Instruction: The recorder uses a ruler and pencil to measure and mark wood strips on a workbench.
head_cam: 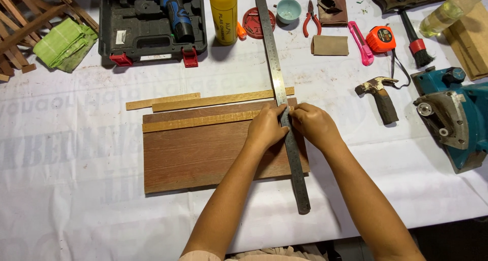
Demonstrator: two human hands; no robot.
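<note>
Hands meet at the middle of a white-covered workbench, seen from above. Your left hand presses flat, fingers together, on a long steel ruler, pinning it against a thin wooden strip. Your right hand sits just beside it on the ruler's other edge, fingertips bunched at the strip's end; whether it pinches anything there, you cannot tell from this view.

The ruler's long axis runs away from you, tilting slightly left at the far end. The strip lies crosswise to it, left to right, on top of a dark wooden board. Both hands are at the crossing point, so neither is clearly nearer. Two more thin strips lie just beyond the board.

Along the far edge: a cordless drill in its case, a yellow bottle, and pliers. To the right: a tape measure, a hammer, and a teal power planer.
</note>
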